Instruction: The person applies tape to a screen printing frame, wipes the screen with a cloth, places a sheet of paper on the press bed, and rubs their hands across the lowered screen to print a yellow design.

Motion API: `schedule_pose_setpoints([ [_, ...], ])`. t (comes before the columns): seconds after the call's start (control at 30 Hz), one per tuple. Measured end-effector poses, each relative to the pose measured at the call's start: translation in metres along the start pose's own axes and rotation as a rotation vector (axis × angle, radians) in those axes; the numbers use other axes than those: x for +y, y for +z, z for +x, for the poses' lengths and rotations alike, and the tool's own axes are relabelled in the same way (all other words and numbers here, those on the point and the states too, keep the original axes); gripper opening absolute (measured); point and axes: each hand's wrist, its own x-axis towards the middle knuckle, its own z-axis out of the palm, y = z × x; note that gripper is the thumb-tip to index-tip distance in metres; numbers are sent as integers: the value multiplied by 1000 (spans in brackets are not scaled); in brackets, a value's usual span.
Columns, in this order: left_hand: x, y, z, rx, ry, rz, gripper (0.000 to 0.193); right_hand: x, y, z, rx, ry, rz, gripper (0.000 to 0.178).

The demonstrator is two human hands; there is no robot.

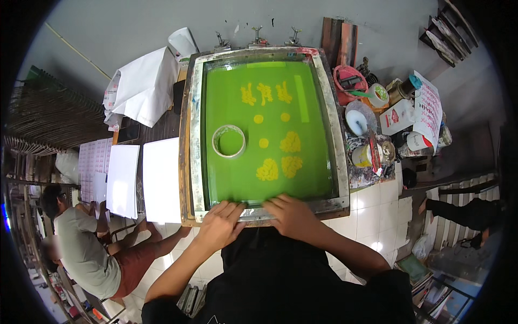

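A screen-printing frame (338, 156) with a worn metal rim lies in front of me, its green mesh (232, 178) marked with yellow shapes and dots. At its near bar, my left hand (220, 222) has its fingers bent over the rim, the tips at the inner edge. A little to the right, my right hand (288, 215) rests on the same bar with fingers curled and pressed down. Shiny film or tape seems to run along that inner edge between the hands. On the mesh's left side sits a roll of tape (215, 141), apart from both hands.
Clamps (258, 36) hold the far edge. White paper sheets (162, 181) and a white bag (145, 83) lie left. At right, a cluttered bench carries a pink bowl (345, 73), an open tub (356, 123) and jars. A person (91, 248) sits at left; another person's dark-clothed limb (464, 213) shows right.
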Motion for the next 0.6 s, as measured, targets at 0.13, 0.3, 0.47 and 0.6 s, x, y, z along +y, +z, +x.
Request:
schedule_pose_setpoints([
  [0.13,-9,9,-20,136,-26,129,49,30,-36,-53,46,167,-226,44],
  [0.3,-15,18,-22,169,35,155,48,55,-31,-87,111,213,-332,43],
  [0.47,-14,21,-21,187,-11,108,58,61,-35,-88,143,137,-307,49],
  [0.6,-11,-21,-10,202,-214,132,74,63,-68,-69,348,147,-119,62],
])
